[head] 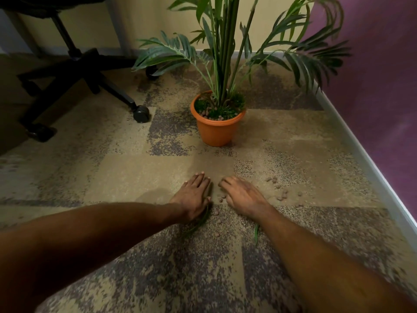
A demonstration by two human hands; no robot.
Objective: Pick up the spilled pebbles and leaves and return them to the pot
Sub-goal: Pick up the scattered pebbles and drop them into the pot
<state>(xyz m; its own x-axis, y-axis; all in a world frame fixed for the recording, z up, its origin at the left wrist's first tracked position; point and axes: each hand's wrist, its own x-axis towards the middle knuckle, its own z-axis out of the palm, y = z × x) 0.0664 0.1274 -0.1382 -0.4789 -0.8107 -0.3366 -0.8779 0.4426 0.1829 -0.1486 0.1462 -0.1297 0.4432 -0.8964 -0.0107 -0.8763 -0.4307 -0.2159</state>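
An orange pot [216,129] with a tall green palm stands on the carpet, brown pebbles and moss inside it. Both hands rest palm down on the carpet in front of it. My left hand [193,195] lies flat with fingers together, covering part of a green leaf [198,222] that sticks out below it. My right hand [242,195] has its fingers curled over the carpet beside several small brown pebbles [222,197]. More spilled pebbles [282,193] lie scattered to its right. Another thin leaf [256,233] lies by my right forearm.
A black office chair base with castors [141,114] stands at the back left. A purple wall with a grey skirting board [361,150] runs along the right side. Palm fronds [316,59] hang over the floor behind the pot.
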